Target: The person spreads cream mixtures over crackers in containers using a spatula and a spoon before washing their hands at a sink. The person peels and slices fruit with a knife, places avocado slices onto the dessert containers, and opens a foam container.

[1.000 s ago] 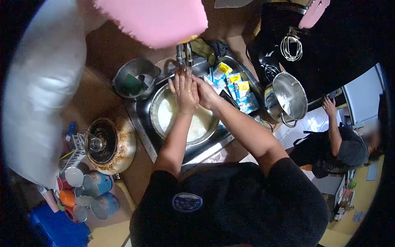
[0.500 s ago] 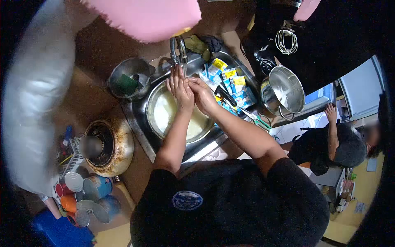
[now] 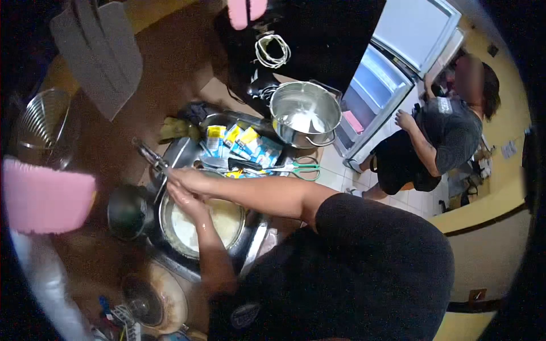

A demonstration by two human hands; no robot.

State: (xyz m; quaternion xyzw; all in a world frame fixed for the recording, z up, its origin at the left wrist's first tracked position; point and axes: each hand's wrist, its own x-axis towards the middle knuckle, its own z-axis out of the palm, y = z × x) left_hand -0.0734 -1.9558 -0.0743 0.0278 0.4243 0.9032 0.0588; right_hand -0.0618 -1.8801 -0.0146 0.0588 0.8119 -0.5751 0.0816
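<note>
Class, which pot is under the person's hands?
The pot in the sink, with whitish contents; the shiny pot and dark pot sit off to the sides.

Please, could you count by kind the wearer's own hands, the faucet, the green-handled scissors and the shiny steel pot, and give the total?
Hands (left hand, right hand): 2
Faucet: 1
Green-handled scissors: 1
Shiny steel pot: 1
Total: 5
</note>
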